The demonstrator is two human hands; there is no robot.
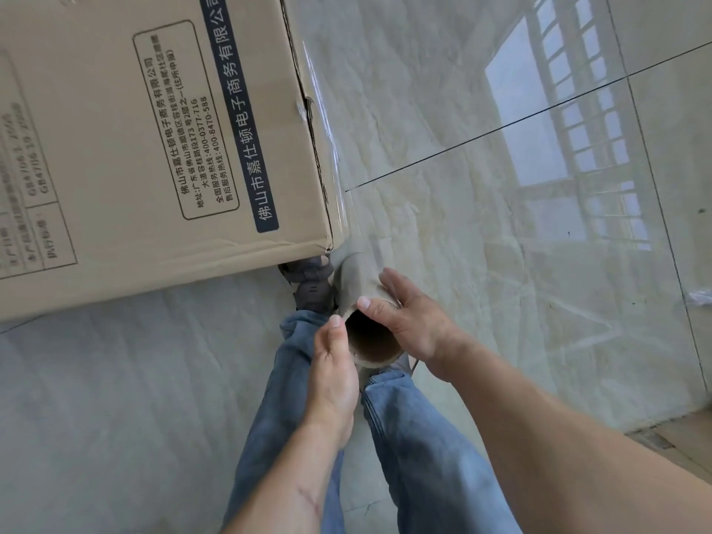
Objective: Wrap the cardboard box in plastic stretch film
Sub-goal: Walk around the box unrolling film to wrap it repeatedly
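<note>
A large cardboard box (115, 148) with printed black text fills the upper left and stands on the floor. Clear stretch film (331, 156) runs down its right side, glinting along the edge. Just below the box's near corner I hold the film roll (358, 291), a brown cardboard tube whose open end faces me. My left hand (335, 371) presses its left rim with the thumb up. My right hand (412, 314) wraps the tube from the right, thumb on the rim. The roll's far end is close to the box corner.
Glossy pale floor tiles (501, 225) with dark grout lines reflect a window at the upper right. My legs in blue jeans (404, 437) and a dark shoe (308, 279) stand right by the box corner. A brown edge (678, 437) shows at the right.
</note>
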